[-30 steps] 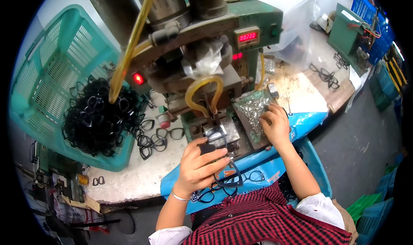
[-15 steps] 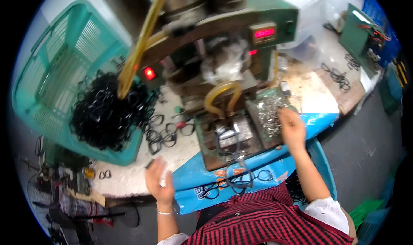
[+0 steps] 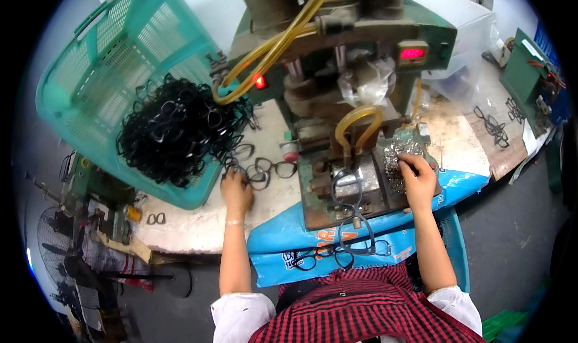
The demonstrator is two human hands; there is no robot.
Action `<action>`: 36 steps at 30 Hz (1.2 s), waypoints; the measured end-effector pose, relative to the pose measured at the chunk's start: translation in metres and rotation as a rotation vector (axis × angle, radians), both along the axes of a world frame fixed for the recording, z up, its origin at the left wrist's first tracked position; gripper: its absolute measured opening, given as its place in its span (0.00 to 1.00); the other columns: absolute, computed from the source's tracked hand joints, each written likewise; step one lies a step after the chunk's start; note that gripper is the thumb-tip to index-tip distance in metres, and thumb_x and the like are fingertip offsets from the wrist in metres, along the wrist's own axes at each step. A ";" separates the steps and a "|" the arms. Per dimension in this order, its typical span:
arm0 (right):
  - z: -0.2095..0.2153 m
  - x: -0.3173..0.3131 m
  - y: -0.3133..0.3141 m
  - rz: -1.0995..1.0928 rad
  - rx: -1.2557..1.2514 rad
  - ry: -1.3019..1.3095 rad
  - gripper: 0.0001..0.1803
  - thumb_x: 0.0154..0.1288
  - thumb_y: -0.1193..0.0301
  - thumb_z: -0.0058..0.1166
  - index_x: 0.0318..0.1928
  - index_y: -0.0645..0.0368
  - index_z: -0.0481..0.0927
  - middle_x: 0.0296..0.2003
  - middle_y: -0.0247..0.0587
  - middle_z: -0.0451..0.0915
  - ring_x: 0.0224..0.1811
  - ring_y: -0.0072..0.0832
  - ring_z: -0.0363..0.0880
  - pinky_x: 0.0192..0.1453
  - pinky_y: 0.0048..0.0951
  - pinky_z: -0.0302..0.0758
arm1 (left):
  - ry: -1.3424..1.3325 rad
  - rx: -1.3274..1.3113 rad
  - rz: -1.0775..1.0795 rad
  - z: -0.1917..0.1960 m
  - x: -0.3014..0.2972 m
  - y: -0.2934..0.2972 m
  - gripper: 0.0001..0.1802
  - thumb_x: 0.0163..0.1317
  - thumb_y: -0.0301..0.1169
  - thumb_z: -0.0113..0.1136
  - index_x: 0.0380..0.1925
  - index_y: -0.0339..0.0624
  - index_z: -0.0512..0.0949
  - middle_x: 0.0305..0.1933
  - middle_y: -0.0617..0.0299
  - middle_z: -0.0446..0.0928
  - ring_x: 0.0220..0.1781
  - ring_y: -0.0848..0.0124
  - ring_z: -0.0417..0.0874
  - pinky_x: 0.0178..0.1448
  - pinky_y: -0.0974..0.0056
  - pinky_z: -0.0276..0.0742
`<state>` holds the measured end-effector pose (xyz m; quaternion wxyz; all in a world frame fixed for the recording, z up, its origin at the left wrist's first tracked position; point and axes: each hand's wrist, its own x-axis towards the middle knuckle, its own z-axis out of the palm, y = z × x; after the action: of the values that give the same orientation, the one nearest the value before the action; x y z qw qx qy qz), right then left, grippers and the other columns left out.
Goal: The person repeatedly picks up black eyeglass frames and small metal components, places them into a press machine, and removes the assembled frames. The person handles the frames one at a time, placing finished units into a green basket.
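At centre left of the frame the left hand (image 3: 236, 191) rests fingers-down on loose black spectacle frames (image 3: 265, 169) on the surface (image 3: 198, 225), seemingly closing on one. They look light, thin and springy, best taken by the rim or bridge. The right hand (image 3: 416, 177) has its fingertips curled into a heap of small shiny metal parts (image 3: 402, 156) (far too many to count). One teal basket (image 3: 114, 78) holds a tangled pile of frames; three or four lie loose beside it.

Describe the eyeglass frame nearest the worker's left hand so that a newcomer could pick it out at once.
Start at the big teal basket spilling black frames onto the white bench. Just right of its front corner, the left hand rests beside a black eyeglass frame. Unlike the tangled heap, it lies flat and apart.
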<state>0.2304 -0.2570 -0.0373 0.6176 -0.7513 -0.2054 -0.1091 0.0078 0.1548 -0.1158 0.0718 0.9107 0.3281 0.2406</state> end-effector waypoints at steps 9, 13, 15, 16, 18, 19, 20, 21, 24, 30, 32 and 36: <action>0.057 -0.037 -0.020 0.210 -0.091 -0.088 0.10 0.56 0.80 0.62 0.39 0.62 0.87 0.34 0.42 0.84 0.38 0.32 0.81 0.45 0.30 0.75 | -0.746 -0.701 -0.170 0.041 0.008 -0.066 0.03 0.61 0.26 0.63 0.34 0.39 0.79 0.44 0.56 0.79 0.43 0.65 0.79 0.44 0.64 0.75; 0.065 -0.033 0.039 0.338 0.108 0.080 0.22 0.56 0.79 0.64 0.53 0.66 0.80 0.38 0.39 0.84 0.43 0.26 0.83 0.51 0.27 0.77 | -1.069 -1.459 -0.233 0.042 0.020 -0.084 0.10 0.70 0.33 0.53 0.34 0.38 0.74 0.32 0.55 0.79 0.31 0.68 0.78 0.33 0.68 0.74; 0.069 -0.041 0.048 0.419 0.194 0.169 0.24 0.57 0.80 0.63 0.56 0.69 0.76 0.39 0.39 0.84 0.43 0.22 0.82 0.52 0.25 0.76 | -1.149 -1.584 -0.136 0.038 0.021 -0.107 0.12 0.71 0.35 0.51 0.34 0.37 0.74 0.34 0.52 0.81 0.31 0.67 0.79 0.32 0.66 0.75; 0.064 -0.043 0.050 0.404 0.227 0.163 0.25 0.57 0.80 0.63 0.57 0.69 0.75 0.39 0.39 0.83 0.43 0.21 0.82 0.52 0.24 0.75 | -1.083 -1.610 -0.072 0.037 0.016 -0.116 0.15 0.74 0.37 0.47 0.35 0.37 0.74 0.37 0.50 0.82 0.31 0.65 0.81 0.32 0.65 0.76; 0.061 -0.047 0.051 0.385 0.241 0.171 0.27 0.58 0.80 0.62 0.59 0.69 0.73 0.38 0.39 0.84 0.44 0.20 0.81 0.54 0.23 0.74 | -1.088 -1.605 -0.114 0.046 0.015 -0.131 0.16 0.75 0.39 0.44 0.37 0.37 0.74 0.37 0.49 0.82 0.31 0.64 0.81 0.33 0.64 0.77; 0.059 -0.048 0.053 0.379 0.254 0.169 0.27 0.58 0.80 0.62 0.59 0.69 0.72 0.37 0.39 0.84 0.44 0.20 0.81 0.54 0.23 0.74 | -1.100 -1.590 -0.145 0.058 0.017 -0.136 0.17 0.75 0.39 0.43 0.37 0.37 0.73 0.37 0.48 0.82 0.31 0.63 0.82 0.33 0.64 0.78; 0.057 -0.050 0.054 0.374 0.267 0.167 0.27 0.58 0.80 0.62 0.59 0.69 0.72 0.37 0.38 0.84 0.44 0.19 0.80 0.54 0.23 0.74 | -1.072 -1.568 -0.341 0.066 0.015 -0.136 0.14 0.75 0.41 0.44 0.39 0.43 0.72 0.36 0.50 0.82 0.30 0.62 0.82 0.33 0.61 0.80; 0.057 -0.050 0.055 0.368 0.283 0.159 0.28 0.58 0.80 0.62 0.60 0.69 0.72 0.37 0.38 0.84 0.44 0.19 0.80 0.54 0.23 0.73 | -1.074 -1.466 -0.402 0.089 0.019 -0.146 0.15 0.76 0.41 0.42 0.38 0.43 0.70 0.35 0.50 0.82 0.30 0.61 0.82 0.33 0.61 0.80; 0.061 -0.048 0.051 0.374 0.298 0.207 0.30 0.58 0.80 0.63 0.61 0.68 0.71 0.37 0.37 0.84 0.45 0.18 0.80 0.57 0.23 0.73 | -1.037 -1.232 -0.607 0.166 0.034 -0.201 0.15 0.76 0.41 0.38 0.35 0.44 0.65 0.32 0.46 0.80 0.28 0.58 0.81 0.34 0.60 0.80; 0.081 -0.071 0.058 0.430 0.408 0.299 0.29 0.60 0.80 0.60 0.62 0.67 0.70 0.46 0.42 0.83 0.52 0.23 0.79 0.59 0.25 0.73 | -0.658 -1.479 -0.739 0.193 0.008 -0.257 0.11 0.73 0.38 0.36 0.35 0.42 0.61 0.21 0.38 0.76 0.16 0.52 0.77 0.25 0.62 0.79; 0.090 -0.079 0.048 0.447 0.370 0.242 0.26 0.60 0.79 0.60 0.60 0.67 0.73 0.50 0.47 0.82 0.55 0.28 0.80 0.62 0.28 0.72 | -0.391 -1.774 -0.695 0.195 0.010 -0.260 0.09 0.72 0.36 0.38 0.35 0.42 0.61 0.25 0.33 0.78 0.17 0.49 0.78 0.24 0.63 0.78; 0.058 -0.027 0.018 0.196 -0.216 -0.226 0.18 0.58 0.73 0.62 0.50 0.62 0.81 0.53 0.52 0.79 0.60 0.46 0.76 0.67 0.41 0.70 | -0.228 -2.195 -0.675 0.165 0.041 -0.256 0.10 0.73 0.37 0.41 0.35 0.45 0.64 0.29 0.35 0.81 0.25 0.58 0.83 0.33 0.64 0.81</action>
<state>0.2036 -0.2391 0.0204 0.5139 -0.7726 -0.3564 -0.1093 0.0491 -0.1013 0.0497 0.9151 0.3722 0.0920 -0.1249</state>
